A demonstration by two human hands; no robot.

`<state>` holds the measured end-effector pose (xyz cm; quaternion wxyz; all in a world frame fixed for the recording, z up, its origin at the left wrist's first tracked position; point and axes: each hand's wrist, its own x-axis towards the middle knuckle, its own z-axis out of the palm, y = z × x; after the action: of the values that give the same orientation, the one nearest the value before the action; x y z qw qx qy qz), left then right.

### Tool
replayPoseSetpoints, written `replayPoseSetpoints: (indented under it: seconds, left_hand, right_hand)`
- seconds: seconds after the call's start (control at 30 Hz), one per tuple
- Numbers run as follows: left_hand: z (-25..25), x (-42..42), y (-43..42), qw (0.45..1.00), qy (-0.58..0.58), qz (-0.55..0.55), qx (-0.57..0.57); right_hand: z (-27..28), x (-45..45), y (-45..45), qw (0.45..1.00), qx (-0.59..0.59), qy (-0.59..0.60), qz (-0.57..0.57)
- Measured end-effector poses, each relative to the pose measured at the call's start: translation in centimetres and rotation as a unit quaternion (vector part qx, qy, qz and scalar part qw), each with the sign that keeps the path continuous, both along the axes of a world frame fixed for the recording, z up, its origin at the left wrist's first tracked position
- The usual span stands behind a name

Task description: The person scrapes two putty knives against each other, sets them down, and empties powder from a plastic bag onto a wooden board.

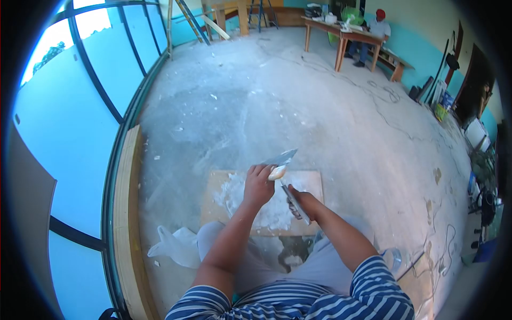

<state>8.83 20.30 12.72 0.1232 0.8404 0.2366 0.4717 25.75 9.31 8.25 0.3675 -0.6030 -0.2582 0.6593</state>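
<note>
My left hand (259, 186) is closed around a wide, flat metal scraper (281, 158), its blade pointing up and to the right. A cream-white lump (277, 172) sits beside the left fingers; I cannot tell if it is putty or part of a tool. My right hand (304, 205) grips a putty knife (295, 201) by its grey handle, its tip close to the lump. Below both hands, between my legs, a thin wooden board (314, 184) lies on the floor, smeared with white paste or powder (234, 194).
A white plastic bag (176, 246) lies left of my legs, near a long timber beam (127, 213) along the glass panels. On the right are a clear container (393, 259) and cables (445, 256). A person (380, 28) sits at a wooden table (341, 31) behind.
</note>
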Motion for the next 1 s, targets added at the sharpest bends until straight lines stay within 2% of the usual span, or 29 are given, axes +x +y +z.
replayPoseSetpoints:
  seconds: [0.03,0.13,0.17,0.27,0.3,0.4,0.47,0.53,0.57,0.67,0.8,0.83,0.9,1.0]
  left_hand:
    - [0.5,-0.5,0.2,0.999,-0.027,0.017,0.012]
    - [1.2,-1.5,-0.6,0.963,-0.184,0.036,-0.195]
    - [1.3,-2.1,-0.2,0.944,-0.174,0.049,-0.276]
    - [-2.3,-2.9,3.4,0.873,-0.312,0.04,-0.374]
    - [-2.5,-2.8,3.9,0.806,-0.395,-0.036,-0.439]
    - [-3.3,-3.1,4.8,0.678,-0.34,-0.038,-0.65]
    - [-5.5,-2.3,5.2,0.712,-0.214,-0.036,-0.667]
    - [-6.2,-1.2,4.2,0.732,-0.112,-0.042,-0.67]
    - [-6.7,-0.7,3.5,0.722,-0.097,-0.038,-0.684]
    - [-4.9,-0.5,1.5,0.787,0.022,0.031,-0.616]
    - [-0.4,-1.2,-1.2,0.843,0.176,0.012,-0.508]
    - [-2.5,-1.1,-1.3,0.864,0.185,0.037,-0.466]
    - [-7.0,-0.4,-0.3,0.905,0.196,0.083,-0.368]
    - [-5.8,-0.6,0.1,0.923,0.124,0.04,-0.361]
  right_hand:
    - [1.4,-0.2,0.3,0.994,0.04,-0.063,-0.086]
    - [1.6,4.0,0.7,0.949,0.111,0.162,-0.247]
    - [1.6,5.3,0.6,0.946,0.125,0.179,-0.241]
    - [1.4,6.5,0.2,0.941,0.129,0.223,-0.218]
    - [1.4,6.1,0.0,0.944,0.112,0.234,-0.202]
    - [1.0,4.7,-0.3,0.955,0.08,0.24,-0.157]
    - [-0.1,3.9,-0.2,0.957,0.064,0.261,-0.111]
    - [-0.4,3.3,-0.2,0.955,0.097,0.251,-0.125]
    - [-0.6,3.3,-0.2,0.951,0.109,0.254,-0.137]
    - [0.1,4.1,-0.2,0.94,0.12,0.256,-0.189]
    - [-1.2,7.8,0.5,0.909,0.148,0.281,-0.271]
    - [-1.2,8.7,0.8,0.897,0.156,0.285,-0.298]
    - [0.1,8.6,0.4,0.874,0.194,0.2,-0.397]
    - [-1.0,9.4,0.5,0.843,0.241,0.096,-0.47]
